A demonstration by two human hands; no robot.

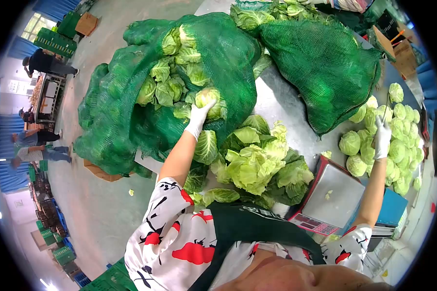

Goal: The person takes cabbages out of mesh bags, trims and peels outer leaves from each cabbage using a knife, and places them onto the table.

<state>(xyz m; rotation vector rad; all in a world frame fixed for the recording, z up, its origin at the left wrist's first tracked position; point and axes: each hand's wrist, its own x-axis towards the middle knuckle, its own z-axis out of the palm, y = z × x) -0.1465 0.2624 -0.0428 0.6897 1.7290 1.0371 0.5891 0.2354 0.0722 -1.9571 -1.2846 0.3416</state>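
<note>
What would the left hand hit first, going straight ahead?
The round pale green cabbage the left hand touches; beyond it, probably the dark green mesh sack, though depth is unclear.

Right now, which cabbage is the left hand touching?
The pale cabbage in the opened green net, against the gloved left hand; greener heads farther up lie clear of that hand.

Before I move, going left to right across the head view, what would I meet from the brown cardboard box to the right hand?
Brown cardboard box → left hand → big clump of pale-green leaves → scale → right hand.
</note>
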